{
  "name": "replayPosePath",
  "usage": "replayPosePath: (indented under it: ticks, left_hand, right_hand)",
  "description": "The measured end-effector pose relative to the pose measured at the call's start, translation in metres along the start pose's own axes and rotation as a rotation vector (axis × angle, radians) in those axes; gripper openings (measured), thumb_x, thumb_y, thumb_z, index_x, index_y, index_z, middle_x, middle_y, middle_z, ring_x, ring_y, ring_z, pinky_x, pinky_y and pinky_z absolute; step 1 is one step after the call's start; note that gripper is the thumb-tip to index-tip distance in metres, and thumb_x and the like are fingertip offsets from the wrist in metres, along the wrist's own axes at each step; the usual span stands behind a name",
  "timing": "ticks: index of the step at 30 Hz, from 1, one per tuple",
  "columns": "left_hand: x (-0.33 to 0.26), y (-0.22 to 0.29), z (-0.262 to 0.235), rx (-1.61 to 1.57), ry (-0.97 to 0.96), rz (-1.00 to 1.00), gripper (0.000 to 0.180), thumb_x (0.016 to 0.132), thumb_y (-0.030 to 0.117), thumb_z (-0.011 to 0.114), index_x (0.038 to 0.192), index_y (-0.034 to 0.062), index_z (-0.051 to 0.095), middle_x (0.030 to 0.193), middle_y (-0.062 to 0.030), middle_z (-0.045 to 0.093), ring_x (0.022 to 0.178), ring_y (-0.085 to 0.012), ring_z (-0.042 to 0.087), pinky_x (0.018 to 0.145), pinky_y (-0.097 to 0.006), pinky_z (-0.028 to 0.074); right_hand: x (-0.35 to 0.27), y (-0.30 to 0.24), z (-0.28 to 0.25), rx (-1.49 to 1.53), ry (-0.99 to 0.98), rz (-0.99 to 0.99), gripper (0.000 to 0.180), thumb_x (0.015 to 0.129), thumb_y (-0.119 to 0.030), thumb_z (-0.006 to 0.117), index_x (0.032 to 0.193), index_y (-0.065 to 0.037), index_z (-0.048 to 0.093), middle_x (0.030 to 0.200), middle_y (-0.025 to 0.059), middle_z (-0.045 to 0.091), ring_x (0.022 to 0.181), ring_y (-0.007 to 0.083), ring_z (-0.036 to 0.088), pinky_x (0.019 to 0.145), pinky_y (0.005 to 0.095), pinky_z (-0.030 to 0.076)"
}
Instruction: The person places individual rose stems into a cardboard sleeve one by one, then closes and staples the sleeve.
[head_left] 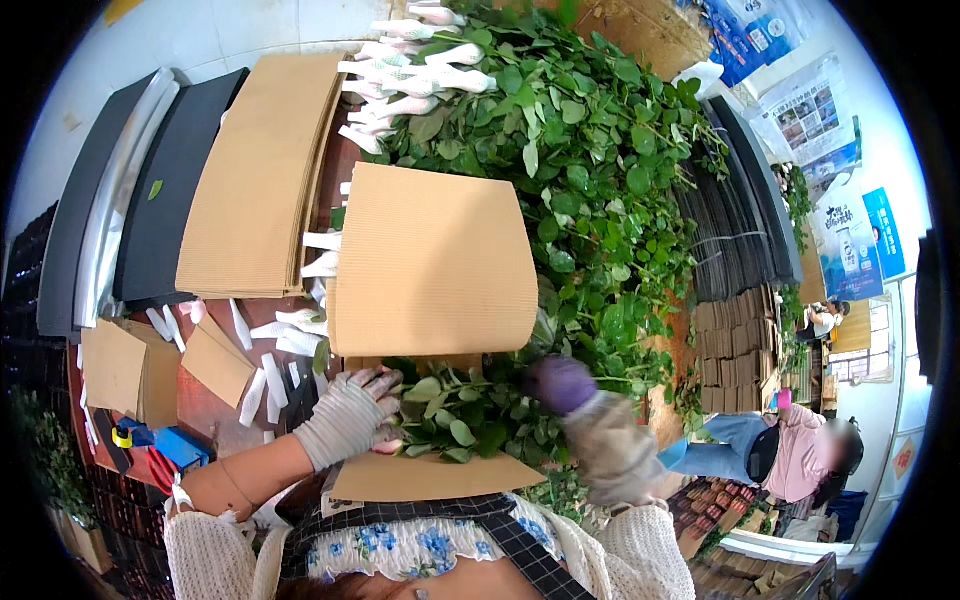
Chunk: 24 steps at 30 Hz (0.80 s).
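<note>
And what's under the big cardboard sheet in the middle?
White pieces poke out past the left edge of the cardboard sheet, and green leaves show along its right edge. Its middle covers the rest, so I can't tell what's there.

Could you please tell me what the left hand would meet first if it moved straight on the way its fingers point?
Most likely the green leaves just right of the left hand, though whether they already touch is unclear.

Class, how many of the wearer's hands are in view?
2: the left hand, grey-wrapped, at the left of the nearer leafy bunch; the right hand, purple-gloved, at its upper right.
</note>
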<state>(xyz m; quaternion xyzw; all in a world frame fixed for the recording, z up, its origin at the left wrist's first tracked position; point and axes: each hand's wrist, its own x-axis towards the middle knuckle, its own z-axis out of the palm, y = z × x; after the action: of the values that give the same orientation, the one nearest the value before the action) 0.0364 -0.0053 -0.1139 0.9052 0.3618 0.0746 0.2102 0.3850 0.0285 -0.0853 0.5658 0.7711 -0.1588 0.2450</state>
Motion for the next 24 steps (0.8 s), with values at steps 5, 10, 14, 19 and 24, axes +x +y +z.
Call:
replayPosePath:
  ticks: [5, 10, 14, 19, 24]
  left_hand:
    - [0.006, 0.000, -0.012, 0.059, -0.052, 0.047, 0.050, 0.071, 0.053, 0.066, 0.095, 0.0094, 0.066, 0.123, -0.0154, 0.054, 0.118, -0.0348, 0.047, 0.095, -0.048, 0.036]
    - [0.011, -0.003, -0.004, -0.274, -0.159, -0.164, 0.048, 0.078, 0.041, 0.065, 0.113, 0.0094, 0.062, 0.116, -0.0150, 0.058, 0.111, -0.0309, 0.053, 0.094, -0.045, 0.041]
    - [0.000, -0.012, 0.015, -0.479, 0.060, -0.051, 0.035, 0.088, 0.031, 0.057, 0.116, 0.0098, 0.061, 0.114, -0.0132, 0.059, 0.105, -0.0300, 0.057, 0.090, -0.045, 0.045]
    - [0.009, -0.001, -0.012, -0.016, -0.133, 0.014, 0.046, 0.075, 0.046, 0.067, 0.105, 0.0106, 0.065, 0.128, -0.0102, 0.052, 0.117, -0.0325, 0.048, 0.094, -0.054, 0.038]
    - [0.004, 0.003, -0.022, 0.073, 0.273, 0.264, 0.040, 0.072, 0.048, 0.068, 0.096, 0.0162, 0.068, 0.126, -0.0061, 0.053, 0.115, -0.0284, 0.050, 0.091, -0.047, 0.040]
  right_hand:
    - [0.003, -0.013, -0.150, 0.778, 0.667, -0.215, 0.034, 0.092, -0.028, 0.056, 0.112, -0.001, 0.063, 0.109, 0.0181, 0.064, 0.104, 0.0274, 0.062, 0.090, 0.0364, 0.047]
    - [0.104, -0.011, -0.144, 0.916, -0.206, -0.669, 0.051, 0.100, -0.043, 0.040, 0.126, -0.002, 0.054, 0.119, 0.0165, 0.061, 0.108, 0.0243, 0.059, 0.096, 0.0351, 0.045]
    - [0.135, -0.032, -0.157, 0.852, -0.572, -0.358, 0.046, 0.096, -0.042, 0.050, 0.117, -0.003, 0.062, 0.107, 0.0097, 0.067, 0.095, 0.0181, 0.064, 0.088, 0.0328, 0.051]
    - [0.204, -0.026, -0.170, 0.157, 0.487, -0.239, 0.029, 0.085, -0.031, 0.062, 0.104, -0.011, 0.069, 0.104, 0.0154, 0.062, 0.096, 0.0325, 0.063, 0.085, 0.0420, 0.050]
    - [0.218, -0.043, -0.160, -0.097, 0.379, -0.142, 0.022, 0.082, -0.021, 0.062, 0.099, -0.008, 0.068, 0.105, 0.0162, 0.061, 0.098, 0.0328, 0.062, 0.086, 0.0428, 0.050]
